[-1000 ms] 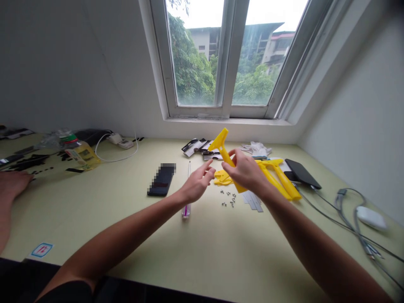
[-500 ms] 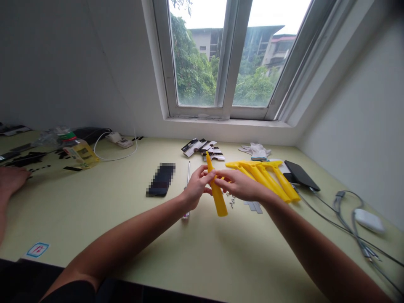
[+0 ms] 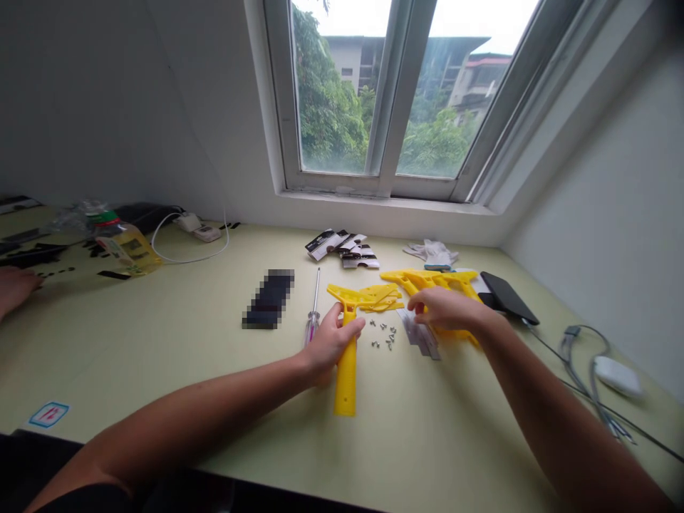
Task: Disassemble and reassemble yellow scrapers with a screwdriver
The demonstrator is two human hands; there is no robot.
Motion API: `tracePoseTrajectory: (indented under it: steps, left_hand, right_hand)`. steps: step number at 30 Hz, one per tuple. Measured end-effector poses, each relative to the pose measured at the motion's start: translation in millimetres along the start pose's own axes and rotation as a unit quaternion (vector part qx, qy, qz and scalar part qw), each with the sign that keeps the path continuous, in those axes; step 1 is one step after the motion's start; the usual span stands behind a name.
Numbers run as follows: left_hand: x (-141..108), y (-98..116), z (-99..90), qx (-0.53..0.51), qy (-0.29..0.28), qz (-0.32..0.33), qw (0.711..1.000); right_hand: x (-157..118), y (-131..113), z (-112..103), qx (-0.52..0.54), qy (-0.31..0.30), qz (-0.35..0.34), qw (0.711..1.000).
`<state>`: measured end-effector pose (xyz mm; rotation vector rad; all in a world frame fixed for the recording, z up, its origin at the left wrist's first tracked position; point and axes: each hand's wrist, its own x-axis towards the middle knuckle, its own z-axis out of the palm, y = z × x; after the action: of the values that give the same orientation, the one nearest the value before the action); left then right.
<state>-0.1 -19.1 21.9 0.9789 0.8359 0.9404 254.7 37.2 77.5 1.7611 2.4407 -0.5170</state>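
My left hand (image 3: 332, 343) is closed around the handle of a yellow plastic scraper (image 3: 346, 381). The scraper's wide head points away from me, and its handle end faces me. My right hand (image 3: 441, 311) is over the thin grey metal blades (image 3: 418, 333), its fingers bent and slightly apart. Whether its fingertips touch the top blade is unclear. Flat yellow plastic pieces (image 3: 382, 297) lie just beyond the scraper head. Several small screws (image 3: 383, 326) are scattered between my hands. A screwdriver (image 3: 315, 303) with a clear handle lies left of my left hand.
More yellow scrapers (image 3: 459, 285) lie partly behind my right hand. At the back are printed cards (image 3: 342, 246) and white gloves (image 3: 432, 252). A phone (image 3: 268, 299) lies to the left, a black device (image 3: 507, 296) and cables (image 3: 580, 370) to the right. Another person's hand (image 3: 16, 288) rests far left, near a bottle (image 3: 122, 246).
My right hand has let go of the scraper and moved right to the grey blades. My left hand has turned the scraper and brought it lower, nearer to me.
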Motion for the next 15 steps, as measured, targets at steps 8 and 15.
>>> tracePoseTrajectory:
  steps: [8, 15]
  left_hand:
    - [-4, -4, -5.0, -0.001, 0.02, 0.017, 1.0]
    - [-9, -13, -0.7, 0.001, 0.0, 0.028, 1.0]
  right_hand:
    - [-25, -14, 30, -0.038, 0.014, -0.012, 0.999]
    - [-61, -20, 56, -0.064, 0.061, 0.021, 0.996]
